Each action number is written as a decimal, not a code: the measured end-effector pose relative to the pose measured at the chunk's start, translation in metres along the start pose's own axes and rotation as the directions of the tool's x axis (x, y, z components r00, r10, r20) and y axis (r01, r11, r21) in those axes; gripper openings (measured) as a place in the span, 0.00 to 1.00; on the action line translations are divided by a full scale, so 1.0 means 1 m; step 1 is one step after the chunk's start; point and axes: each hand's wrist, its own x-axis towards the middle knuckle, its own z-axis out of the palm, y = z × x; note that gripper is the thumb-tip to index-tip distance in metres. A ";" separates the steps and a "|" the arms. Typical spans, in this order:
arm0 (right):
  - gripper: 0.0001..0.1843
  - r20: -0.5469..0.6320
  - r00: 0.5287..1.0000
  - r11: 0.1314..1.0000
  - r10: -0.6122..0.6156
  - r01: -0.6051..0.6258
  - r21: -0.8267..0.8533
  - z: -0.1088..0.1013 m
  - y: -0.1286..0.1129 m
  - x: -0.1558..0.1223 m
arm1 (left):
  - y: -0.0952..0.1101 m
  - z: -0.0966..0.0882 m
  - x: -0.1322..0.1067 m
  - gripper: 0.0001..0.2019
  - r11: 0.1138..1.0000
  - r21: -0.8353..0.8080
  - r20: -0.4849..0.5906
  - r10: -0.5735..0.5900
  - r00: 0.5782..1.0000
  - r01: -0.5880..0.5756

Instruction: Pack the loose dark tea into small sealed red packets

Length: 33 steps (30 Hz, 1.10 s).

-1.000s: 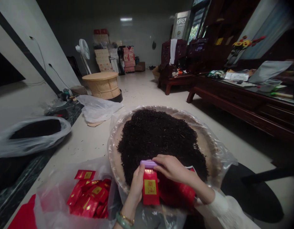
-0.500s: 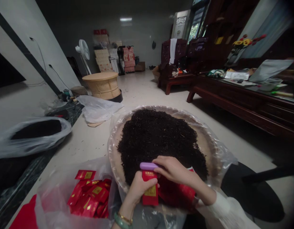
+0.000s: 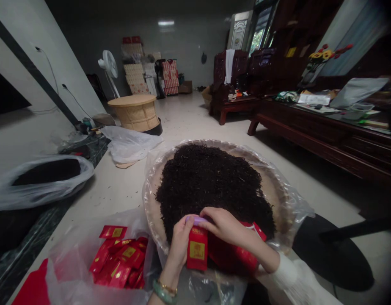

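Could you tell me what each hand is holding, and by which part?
The left hand grips a red packet near its top; the right hand holds a purple tool by its end.

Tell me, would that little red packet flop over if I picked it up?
Probably not: the packet hangs flat and straight from the left hand. Likely light, since a pinch holds it. Thin, it might crumple where the scoop in the right hand meets its top.

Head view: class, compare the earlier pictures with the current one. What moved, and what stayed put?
The left hand slid up the red packet, uncovering its yellow label, and met the right hand over the purple scoop, now mostly hidden. Both holds kept. The tea heap and the bag of packets stayed put.
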 end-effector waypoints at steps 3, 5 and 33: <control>0.13 -0.023 1.000 1.000 0.006 -0.005 0.012 0.001 -0.001 0.001 | 0.002 0.000 -0.001 0.23 1.000 0.009 0.003 -0.002 1.000 0.002; 0.13 -0.030 1.000 1.000 0.008 -0.008 0.009 0.000 -0.002 0.001 | 0.002 0.001 -0.001 0.22 1.000 0.022 0.000 0.008 1.000 -0.008; 0.13 -0.058 0.997 0.984 0.051 -0.040 0.175 -0.018 0.015 0.000 | -0.013 -0.013 0.001 0.25 0.955 0.250 0.093 -0.186 0.978 0.158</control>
